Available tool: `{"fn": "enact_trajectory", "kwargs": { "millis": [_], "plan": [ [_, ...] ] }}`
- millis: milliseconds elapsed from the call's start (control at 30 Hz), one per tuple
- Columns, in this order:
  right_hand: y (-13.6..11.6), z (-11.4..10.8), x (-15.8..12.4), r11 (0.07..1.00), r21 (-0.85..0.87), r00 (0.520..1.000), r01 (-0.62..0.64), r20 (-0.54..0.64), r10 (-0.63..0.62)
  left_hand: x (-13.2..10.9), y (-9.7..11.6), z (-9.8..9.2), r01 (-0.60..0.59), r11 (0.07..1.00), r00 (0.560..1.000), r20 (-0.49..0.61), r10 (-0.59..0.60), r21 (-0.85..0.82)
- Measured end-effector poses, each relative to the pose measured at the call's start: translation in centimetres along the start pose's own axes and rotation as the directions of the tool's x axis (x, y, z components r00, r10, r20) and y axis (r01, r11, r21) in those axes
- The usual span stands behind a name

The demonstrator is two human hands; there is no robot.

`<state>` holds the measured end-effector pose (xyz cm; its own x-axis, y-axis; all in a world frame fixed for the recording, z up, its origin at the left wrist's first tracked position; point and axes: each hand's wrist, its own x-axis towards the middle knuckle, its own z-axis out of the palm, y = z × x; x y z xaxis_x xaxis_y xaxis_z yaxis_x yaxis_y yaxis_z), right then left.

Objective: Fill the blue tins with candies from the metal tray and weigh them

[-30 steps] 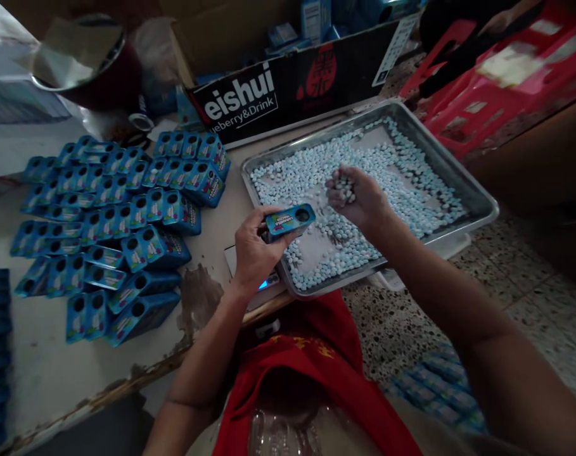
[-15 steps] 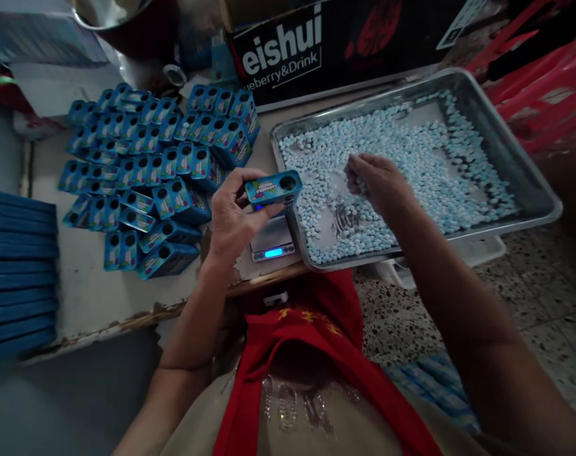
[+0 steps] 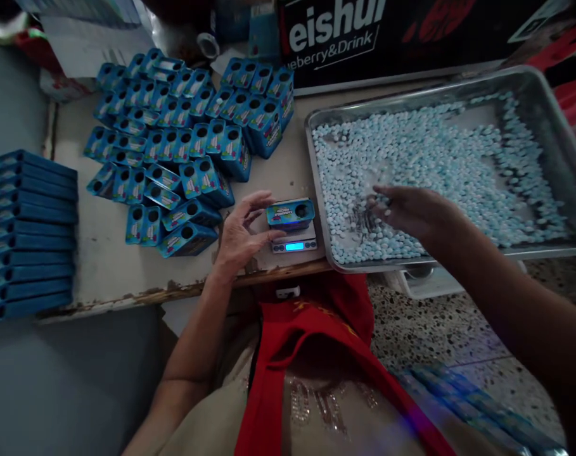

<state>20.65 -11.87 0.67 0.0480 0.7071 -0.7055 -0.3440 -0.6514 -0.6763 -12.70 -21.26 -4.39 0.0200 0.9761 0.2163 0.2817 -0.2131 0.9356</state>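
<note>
We see one blue box (image 3: 290, 213) on one scale (image 3: 294, 242) at the bench (image 3: 288, 174) edge. Our left hand (image 3: 243, 235), fingers spread, touches its end. Our right hand (image 3: 414, 209) hovers loosely open over one tray (image 3: 549, 120) of pale candies (image 3: 440, 164), too many to count.

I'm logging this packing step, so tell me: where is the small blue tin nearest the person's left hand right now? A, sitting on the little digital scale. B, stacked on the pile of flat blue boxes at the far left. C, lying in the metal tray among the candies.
A: the small blue tin sits on the digital scale, whose display glows blue, with the left hand beside it.
</note>
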Motion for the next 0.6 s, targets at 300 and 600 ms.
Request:
{"fn": "enact_trajectory", "kwargs": {
  "millis": [300, 600],
  "plan": [
    [-2.3, 0.6, -2.9, 0.764, -0.547, 0.878, 0.344, 0.476, -0.055, -1.4, 2.3, -2.1, 0.014, 0.999, 0.991, -0.137, -0.007, 0.05],
    [-3.7, 4.9, -4.4, 0.657, -0.5, 0.736, 0.564, 0.665, -0.126, -1.9, 0.8, -4.1, -0.018, 0.999, 0.992, -0.121, 0.022, 0.036]
  ]
}}
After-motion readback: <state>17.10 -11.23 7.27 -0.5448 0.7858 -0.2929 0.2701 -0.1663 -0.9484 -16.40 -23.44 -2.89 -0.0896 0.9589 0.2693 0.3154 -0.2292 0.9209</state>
